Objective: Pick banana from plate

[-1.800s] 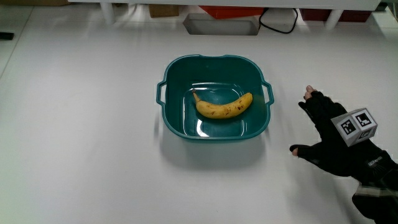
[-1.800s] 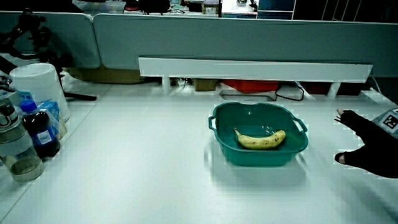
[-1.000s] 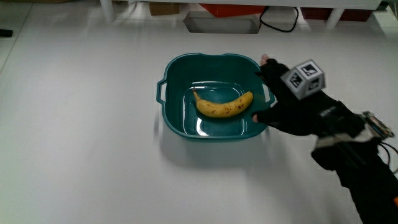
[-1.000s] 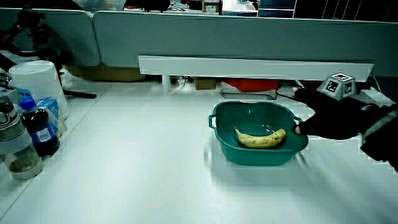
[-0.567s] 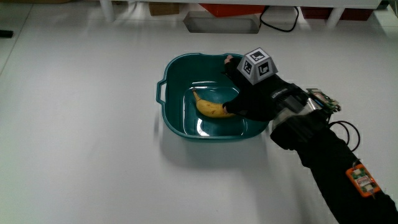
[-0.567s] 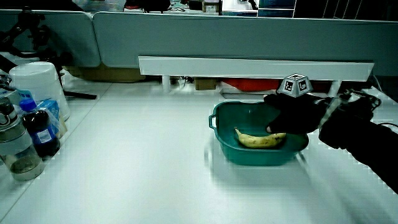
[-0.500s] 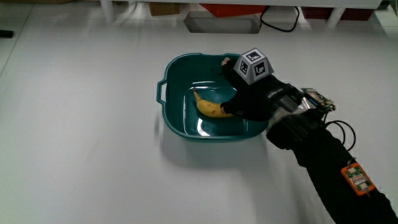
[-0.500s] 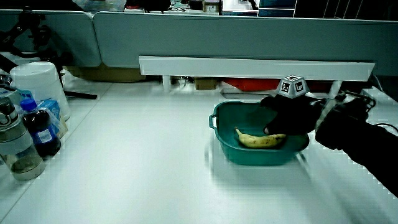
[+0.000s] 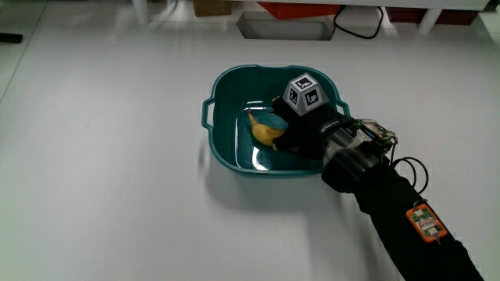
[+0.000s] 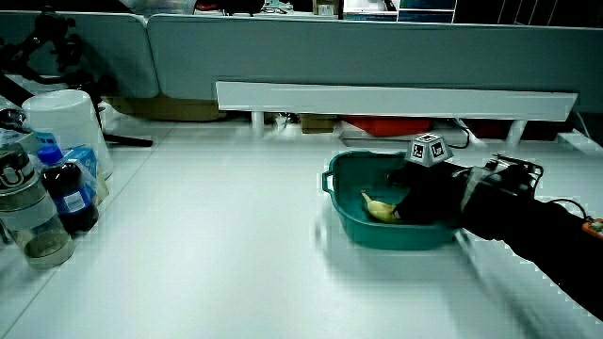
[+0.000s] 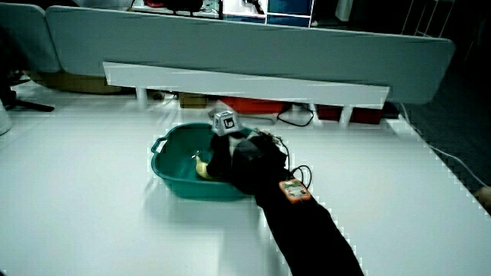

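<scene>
In the main view we see the hand [image 9: 303, 129] down inside the teal basin [image 9: 226, 94], lying over most of the banana [image 9: 266, 129], so that only the fruit's stem end shows past the glove; a moment ago the hand was still at the basin's rim with far more of the banana exposed, so it has pushed in and settled onto the fruit. The patterned cube [image 9: 305, 94] rides on the back of the glove, and the forearm [image 9: 391, 211] runs from the basin toward the person. In a side view the hand [image 10: 429, 193] sits low in the basin [image 10: 349, 221], with a stub of banana [image 10: 379, 207] beside it resting on the basin floor. In a side view the hand [image 11: 226, 157] again covers the banana [image 11: 201, 169]. The fingers look wrapped about the fruit, though the glove hides the contact, so we cannot tell for certain. We judge the grasp is forming and the lift is not yet begun.
</scene>
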The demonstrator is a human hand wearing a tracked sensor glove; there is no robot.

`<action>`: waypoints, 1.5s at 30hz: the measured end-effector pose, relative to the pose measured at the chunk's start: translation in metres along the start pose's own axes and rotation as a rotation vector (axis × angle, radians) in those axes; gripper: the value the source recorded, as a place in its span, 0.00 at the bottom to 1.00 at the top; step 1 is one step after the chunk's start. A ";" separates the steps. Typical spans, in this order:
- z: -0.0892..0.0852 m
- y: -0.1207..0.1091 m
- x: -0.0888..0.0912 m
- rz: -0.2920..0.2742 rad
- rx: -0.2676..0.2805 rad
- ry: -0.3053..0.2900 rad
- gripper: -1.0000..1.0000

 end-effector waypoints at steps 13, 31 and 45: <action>-0.022 0.011 -0.010 -0.003 -0.050 -0.090 0.54; -0.021 0.006 -0.008 0.025 -0.002 -0.108 0.93; 0.000 -0.009 -0.003 0.042 0.071 -0.075 1.00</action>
